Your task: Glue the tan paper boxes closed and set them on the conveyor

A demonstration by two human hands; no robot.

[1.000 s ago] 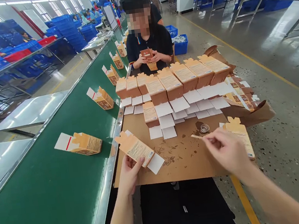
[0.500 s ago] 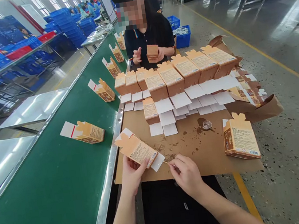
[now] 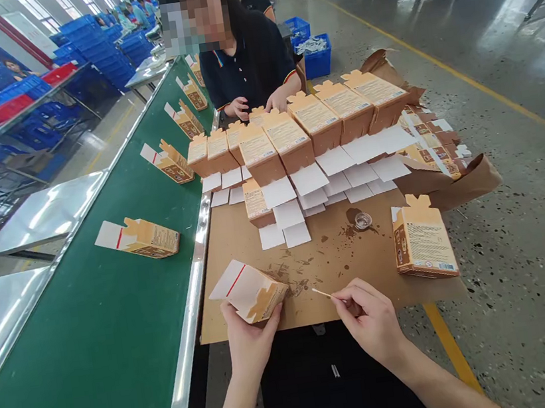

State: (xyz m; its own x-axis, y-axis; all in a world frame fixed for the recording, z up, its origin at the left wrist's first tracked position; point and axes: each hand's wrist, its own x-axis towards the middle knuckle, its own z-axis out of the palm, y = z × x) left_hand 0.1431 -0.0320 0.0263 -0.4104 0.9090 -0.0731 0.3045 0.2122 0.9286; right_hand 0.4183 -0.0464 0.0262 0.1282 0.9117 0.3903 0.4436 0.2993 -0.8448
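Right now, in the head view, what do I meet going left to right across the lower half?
Green conveyor → left hand → wooden stick → right hand → carton → speckled floor

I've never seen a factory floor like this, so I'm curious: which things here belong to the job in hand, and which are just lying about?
Part of the job: left hand holding a tan cardboard carton; right hand pinching a thin wooden stick; small clear glass dish.

Just about: stacked blue plastic crates; long green conveyor belt.
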